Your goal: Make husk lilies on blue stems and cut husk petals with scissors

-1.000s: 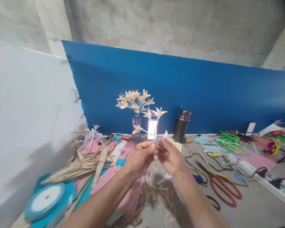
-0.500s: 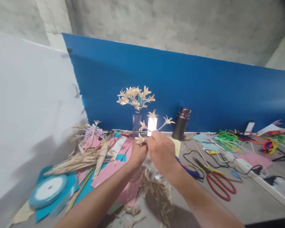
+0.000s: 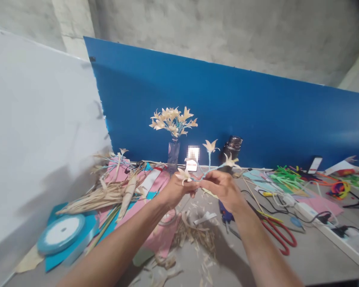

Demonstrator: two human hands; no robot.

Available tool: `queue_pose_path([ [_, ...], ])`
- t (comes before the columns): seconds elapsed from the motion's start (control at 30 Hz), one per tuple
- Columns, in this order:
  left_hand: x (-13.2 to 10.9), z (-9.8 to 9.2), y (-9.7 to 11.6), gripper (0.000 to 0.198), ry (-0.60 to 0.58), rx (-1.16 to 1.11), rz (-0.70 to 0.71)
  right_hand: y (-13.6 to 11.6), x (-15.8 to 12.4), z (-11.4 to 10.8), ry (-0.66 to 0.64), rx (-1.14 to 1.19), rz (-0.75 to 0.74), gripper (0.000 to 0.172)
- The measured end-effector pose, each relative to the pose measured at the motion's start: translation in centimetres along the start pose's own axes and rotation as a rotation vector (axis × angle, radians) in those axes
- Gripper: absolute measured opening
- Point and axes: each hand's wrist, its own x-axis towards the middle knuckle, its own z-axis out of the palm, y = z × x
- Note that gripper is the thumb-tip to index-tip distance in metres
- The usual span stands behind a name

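One ribbon spool (image 3: 61, 235), white with a blue rim, lies flat at the far left of the counter (image 3: 311, 265). Next to it is one bundle of dried husk strips (image 3: 98, 198), lying over pink paper sheets (image 3: 164, 244). One clear vase (image 3: 173, 153) stands at the back against the blue board (image 3: 257, 115); its cream flowers are too crowded to count. Two hands are up mid-frame, above the counter and in front of the vase. The left hand (image 3: 175, 191) and right hand (image 3: 224, 190) share one flower sprig (image 3: 208, 163). It has thin pale-blue stems branching three ways and three cream, star-shaped blossoms: one at the left fingers, one upright on top, one out to the right. The left fingers (image 3: 189, 187) are pinched shut on the stem just under the left blossom. The right fingers (image 3: 208, 184) are closed on the stem just beside them, so the hands nearly touch. One dark flask (image 3: 232, 148) stands behind the sprig. Husk scraps (image 3: 197, 235) litter the counter under the hands. One pair of red scissors (image 3: 283, 237) lies to the right, then a heap of green pipe cleaners (image 3: 284, 173), and one white power strip (image 3: 332, 235) with cords plugged in.
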Motion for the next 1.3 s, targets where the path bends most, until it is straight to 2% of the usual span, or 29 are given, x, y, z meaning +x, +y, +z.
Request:
queue_pose_path([
  [0.17,-1.1,1.1,0.7,0.018,0.098,0.347,0.139,1.4,-0.2,0.6,0.121,0.057,0.048,0.026],
  [0.3,-1.2,1.8,0.3,0.026,0.255,0.503,0.252,1.5,-0.1,2.1,0.254,0.043,-0.024,0.02],
  [0.37,-1.0,1.7,0.2,0.03,0.296,0.523,0.294,1.7,0.2,2.5,0.289,0.036,-0.066,0.023],
  [0.43,-0.7,1.5,0.2,0.029,0.269,0.494,0.233,2.0,0.6,2.4,0.239,0.079,-0.064,0.028],
  [0.53,-0.3,0.9,0.3,0.008,0.134,0.372,0.086,2.4,1.3,1.3,0.097,0.268,-0.001,0.033],
  [0.63,-0.3,0.7,0.4,0.024,0.155,0.259,0.129,2.4,1.7,0.4,0.044,0.384,0.042,0.034],
  [0.73,-0.2,0.6,0.1,0.015,0.268,0.237,0.217,2.4,1.9,0.8,-0.016,0.402,0.068,0.035],
  [0.8,-0.1,0.5,-0.3,0.015,0.282,0.217,0.241,2.7,1.9,1.4,-0.026,0.431,0.075,0.037],
  [0.97,0.6,-0.6,-1.6,0.012,0.172,0.201,0.251,3.8,1.8,2.0,-0.008,0.602,0.129,0.042],
  [1.17,1.7,-1.6,-2.0,0.021,0.139,0.056,0.082,4.6,1.1,1.8,-0.179,0.671,0.179,0.041],
  [1.3,1.9,-1.7,-1.9,0.02,0.099,0.12,0.061,4.9,0.9,2.3,-0.224,0.676,0.21,0.042],
])
